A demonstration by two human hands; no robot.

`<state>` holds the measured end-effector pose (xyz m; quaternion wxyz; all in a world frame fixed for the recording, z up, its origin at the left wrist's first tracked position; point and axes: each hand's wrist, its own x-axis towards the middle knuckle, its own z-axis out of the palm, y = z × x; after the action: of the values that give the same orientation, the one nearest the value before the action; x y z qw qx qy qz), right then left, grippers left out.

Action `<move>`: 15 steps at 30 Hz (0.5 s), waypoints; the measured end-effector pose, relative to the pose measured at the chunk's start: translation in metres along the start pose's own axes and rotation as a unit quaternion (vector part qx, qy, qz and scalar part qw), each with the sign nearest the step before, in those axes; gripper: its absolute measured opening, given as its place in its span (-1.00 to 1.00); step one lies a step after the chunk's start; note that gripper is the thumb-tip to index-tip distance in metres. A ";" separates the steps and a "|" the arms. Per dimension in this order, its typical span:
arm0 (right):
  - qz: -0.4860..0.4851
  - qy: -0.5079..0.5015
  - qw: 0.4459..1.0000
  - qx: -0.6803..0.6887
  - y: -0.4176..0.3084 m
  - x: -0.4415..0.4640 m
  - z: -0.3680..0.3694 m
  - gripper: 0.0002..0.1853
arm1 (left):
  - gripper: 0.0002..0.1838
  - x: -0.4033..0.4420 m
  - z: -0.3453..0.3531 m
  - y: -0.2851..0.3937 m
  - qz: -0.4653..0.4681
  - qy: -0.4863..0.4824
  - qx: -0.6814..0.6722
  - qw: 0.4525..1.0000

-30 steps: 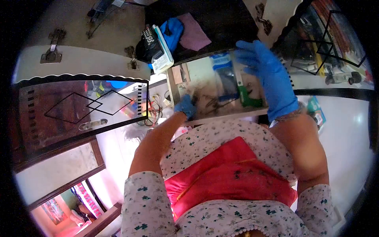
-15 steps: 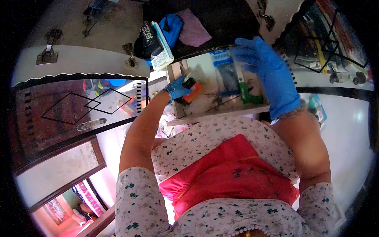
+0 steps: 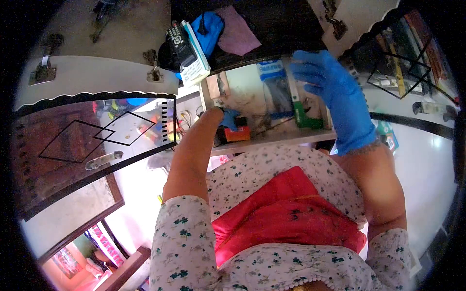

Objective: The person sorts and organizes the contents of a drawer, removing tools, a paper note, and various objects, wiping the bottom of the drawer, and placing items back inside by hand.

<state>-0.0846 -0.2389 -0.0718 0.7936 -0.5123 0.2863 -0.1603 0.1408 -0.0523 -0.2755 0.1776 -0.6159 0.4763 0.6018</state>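
An open drawer (image 3: 272,140) lies in front of my body. My left hand (image 3: 230,119), in a blue glove, is down in its front left corner, its fingers closed on an orange-and-black box (image 3: 238,134). Part of those fingers is hidden by the wrist. My right hand (image 3: 326,80), also gloved in blue, is over the drawer's right side, fingers stretched out and slightly apart, with nothing seen in it. Below its fingertips lies a green tool-like object (image 3: 307,118). Left of that is a blue-topped clear packet (image 3: 276,92).
Behind the drawer, a dark surface (image 3: 284,29) holds a remote-like black device (image 3: 179,44), a white box (image 3: 196,70), a blue pouch (image 3: 208,31) and a pink cloth (image 3: 238,31). Glass-panelled doors stand open at left (image 3: 92,136) and right (image 3: 405,68).
My left hand has moved the orange-and-black box from the drawer's left side toward its front left corner. My right hand has hardly moved. The view has shifted slightly.
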 end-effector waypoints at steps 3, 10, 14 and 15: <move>0.007 -0.013 0.999 -0.038 -0.002 -0.001 0.000 -0.48 | -0.21 0.007 -0.005 0.000 -0.009 -0.016 0.017 1.000; -0.004 -0.022 0.998 -0.051 -0.002 -0.003 0.000 -0.49 | -0.22 0.029 -0.003 0.026 -0.114 0.068 0.156 0.979; 0.004 -0.019 0.999 -0.048 -0.003 -0.005 0.004 -0.48 | -0.23 0.038 0.019 0.044 -0.114 0.157 0.188 0.963; -0.002 -0.003 1.000 -0.019 -0.001 -0.003 0.005 -0.51 | -0.23 0.041 0.025 0.046 -0.116 0.164 0.194 0.960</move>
<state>-0.0836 -0.2339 -0.0683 0.7843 -0.5282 0.2860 -0.1555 0.0823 -0.0706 -0.3021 0.2817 -0.7110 0.5315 0.3642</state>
